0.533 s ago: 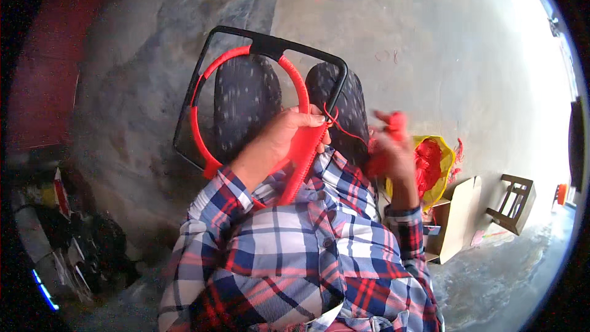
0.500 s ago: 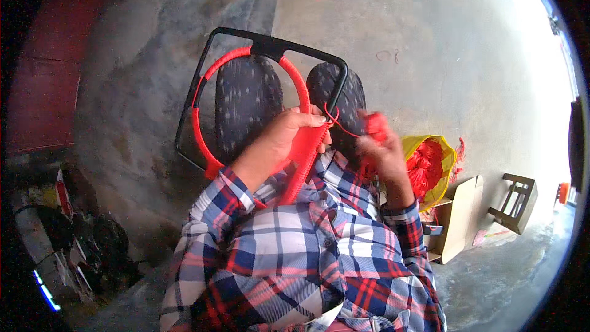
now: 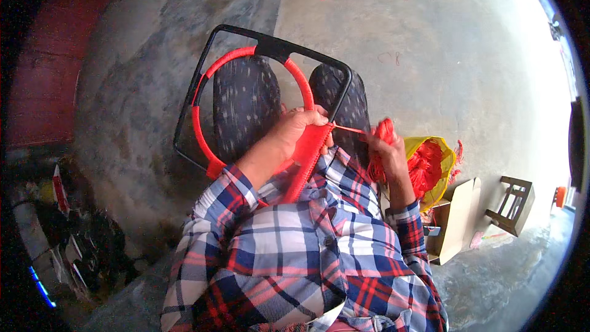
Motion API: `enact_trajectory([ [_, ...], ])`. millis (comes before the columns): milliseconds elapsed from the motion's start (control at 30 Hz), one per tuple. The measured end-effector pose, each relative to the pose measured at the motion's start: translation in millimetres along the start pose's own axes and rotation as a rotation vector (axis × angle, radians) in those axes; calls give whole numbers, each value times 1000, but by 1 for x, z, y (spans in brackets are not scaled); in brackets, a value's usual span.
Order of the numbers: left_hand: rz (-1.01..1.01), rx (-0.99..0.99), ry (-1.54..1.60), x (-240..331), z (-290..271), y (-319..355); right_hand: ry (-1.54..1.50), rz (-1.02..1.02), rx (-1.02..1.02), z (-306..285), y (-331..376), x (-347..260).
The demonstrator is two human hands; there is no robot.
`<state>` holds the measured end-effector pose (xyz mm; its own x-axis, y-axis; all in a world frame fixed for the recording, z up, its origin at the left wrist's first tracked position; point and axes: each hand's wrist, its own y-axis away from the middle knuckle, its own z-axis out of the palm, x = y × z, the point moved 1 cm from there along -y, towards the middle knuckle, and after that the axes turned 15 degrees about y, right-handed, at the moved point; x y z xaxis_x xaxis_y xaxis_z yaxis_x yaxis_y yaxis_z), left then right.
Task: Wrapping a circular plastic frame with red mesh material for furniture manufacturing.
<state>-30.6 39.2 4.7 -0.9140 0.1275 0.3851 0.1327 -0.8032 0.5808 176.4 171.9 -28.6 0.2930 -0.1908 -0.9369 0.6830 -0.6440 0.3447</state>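
Here the left hand (image 3: 301,132) clamps the red-wrapped ring (image 3: 203,141) on the lap inside the black frame (image 3: 270,43) while the right hand (image 3: 384,150) pinches the red cord (image 3: 350,129) taut, mid-wrap; the next turn likely needs steady tension.

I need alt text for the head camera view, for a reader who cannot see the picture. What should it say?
Seen from above, a person in a plaid shirt grips a red-wrapped ring on a black frame with the left hand, while the right hand pulls a taut red cord. A yellow bag of red cord lies on the concrete floor at the right.
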Motion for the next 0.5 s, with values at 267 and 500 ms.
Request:
enact_trajectory([
  [267,215,25,-87,-3,1,-5,817,-391,208,2,-53,-96],
  [500,639,-123,-140,-4,6,-6,1553,-806,-280,58,-82,-109],
])
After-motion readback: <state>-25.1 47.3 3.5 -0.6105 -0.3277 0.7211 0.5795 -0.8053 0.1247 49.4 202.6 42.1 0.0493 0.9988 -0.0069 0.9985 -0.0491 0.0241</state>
